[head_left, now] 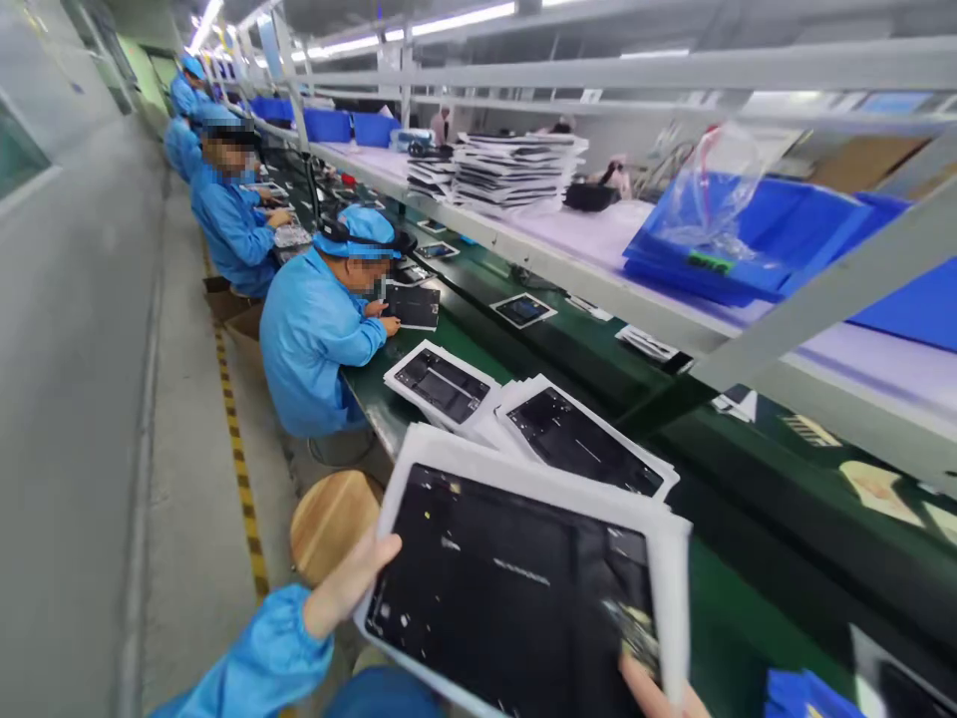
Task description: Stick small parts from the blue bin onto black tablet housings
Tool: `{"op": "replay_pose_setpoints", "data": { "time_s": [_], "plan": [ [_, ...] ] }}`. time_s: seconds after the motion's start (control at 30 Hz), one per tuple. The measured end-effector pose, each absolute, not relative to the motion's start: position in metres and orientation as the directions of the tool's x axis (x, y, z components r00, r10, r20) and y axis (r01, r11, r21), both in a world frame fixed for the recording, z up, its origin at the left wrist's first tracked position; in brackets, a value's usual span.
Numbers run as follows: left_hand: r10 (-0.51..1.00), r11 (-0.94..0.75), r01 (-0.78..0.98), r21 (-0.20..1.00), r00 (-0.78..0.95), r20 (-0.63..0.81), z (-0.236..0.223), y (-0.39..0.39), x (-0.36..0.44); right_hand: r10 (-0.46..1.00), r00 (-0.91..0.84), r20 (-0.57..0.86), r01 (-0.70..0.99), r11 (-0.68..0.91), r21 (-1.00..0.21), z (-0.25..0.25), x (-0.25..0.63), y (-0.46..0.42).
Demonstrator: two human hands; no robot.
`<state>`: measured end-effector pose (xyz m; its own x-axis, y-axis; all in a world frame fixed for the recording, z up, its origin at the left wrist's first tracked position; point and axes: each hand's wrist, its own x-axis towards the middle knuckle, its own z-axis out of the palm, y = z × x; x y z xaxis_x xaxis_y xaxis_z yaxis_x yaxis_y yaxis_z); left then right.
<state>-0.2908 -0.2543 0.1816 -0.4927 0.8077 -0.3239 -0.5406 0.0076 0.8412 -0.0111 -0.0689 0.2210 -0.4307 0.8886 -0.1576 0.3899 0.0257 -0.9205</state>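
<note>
My left hand grips the left edge of a black tablet back panel framed by a white foam-like sheet, with the thumb on top. At its lower right edge is my right hand, partly cut off by the picture's bottom; its fingers are closed at the rim. Close to those fingertips, a small metallic and yellowish part is blurred, and I cannot tell if it belongs to the panel. The panel is tilted toward me. Just beyond it, two stacks of similar panels, one left and one right, lie on the green bench.
A wooden stool stands to the left. Beyond it, a co-worker in blue bends over another panel. A shelf edge runs above the bench, carrying blue bins and stacked sheets. Blue material lies at lower right.
</note>
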Motion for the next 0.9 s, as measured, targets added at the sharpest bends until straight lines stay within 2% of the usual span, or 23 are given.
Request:
{"op": "replay_pose_setpoints", "data": {
  "time_s": [0.1,0.13,0.3,0.47,0.7,0.9],
  "plan": [
    [0.723,0.062,-0.549,0.834,-0.551,-0.416,0.188,-0.279,-0.329,0.767,-0.533,-0.356,0.394,-0.148,-0.907,0.227,-0.065,-0.082],
    [0.702,0.073,-0.548,0.833,-0.565,-0.433,0.189,-0.284,-0.34,0.739,-0.563,-0.37,0.357,-0.186,-0.915,0.225,-0.081,-0.085],
    [0.638,0.114,-0.53,0.84,-0.609,-0.471,0.194,-0.284,-0.38,0.701,-0.599,-0.386,0.268,-0.279,-0.922,0.213,-0.134,-0.084],
    [0.555,0.166,-0.521,0.838,-0.653,-0.516,0.191,-0.254,-0.426,0.701,-0.632,-0.331,0.258,-0.212,-0.943,0.206,-0.182,-0.06],
    [0.376,0.361,-0.463,0.81,-0.722,-0.58,0.184,-0.159,-0.541,0.833,-0.501,-0.233,0.213,-0.142,-0.967,0.16,-0.318,-0.002],
    [0.392,0.484,-0.322,0.814,-0.752,-0.53,0.165,-0.052,-0.6,0.926,-0.3,-0.231,0.189,-0.179,-0.965,0.131,-0.376,0.048]
  ]
}}
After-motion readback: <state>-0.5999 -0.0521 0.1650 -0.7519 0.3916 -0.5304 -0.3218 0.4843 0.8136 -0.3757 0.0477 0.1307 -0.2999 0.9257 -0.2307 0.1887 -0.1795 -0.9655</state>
